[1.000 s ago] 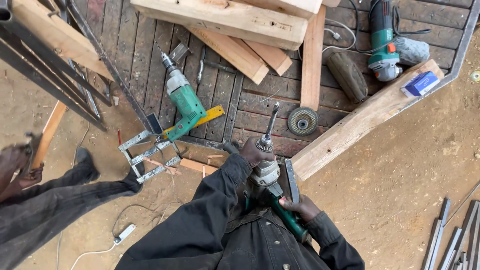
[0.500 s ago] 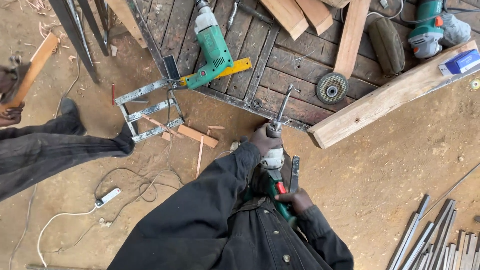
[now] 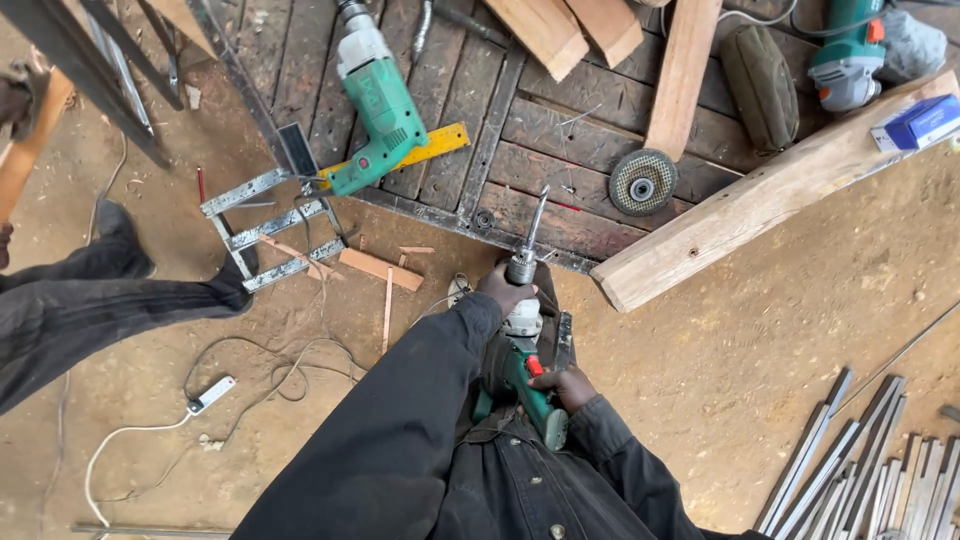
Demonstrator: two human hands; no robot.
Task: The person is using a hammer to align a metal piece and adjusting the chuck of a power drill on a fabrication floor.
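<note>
Green-bodied electric drill with a long twist bit sits in both your hands, held close against your chest above the dirt floor, bit pointing away toward the edge of the dark wooden pallet. Your left hand is wrapped shut around the pale front end, just behind the chuck. Your right hand is closed on the green rear grip near the red switch.

Handling, as a judgement: the drill looks dense and front-heavy, rigid throughout, the plastic body likely dusty and a bit slick. The bit is thin and stiff, so side load could snap it. Keep your hold on the collar and rear grip, fingers clear of the chuck and bit.

Around you: a second green drill lies on the pallet across a yellow metal rule, a round grinding disc further right, a pale timber beam laid diagonally. A white power strip with its cable lies on the ground to your left. Grey metal strips are piled at lower right. Another person's dark-trousered leg stretches in from the left.
</note>
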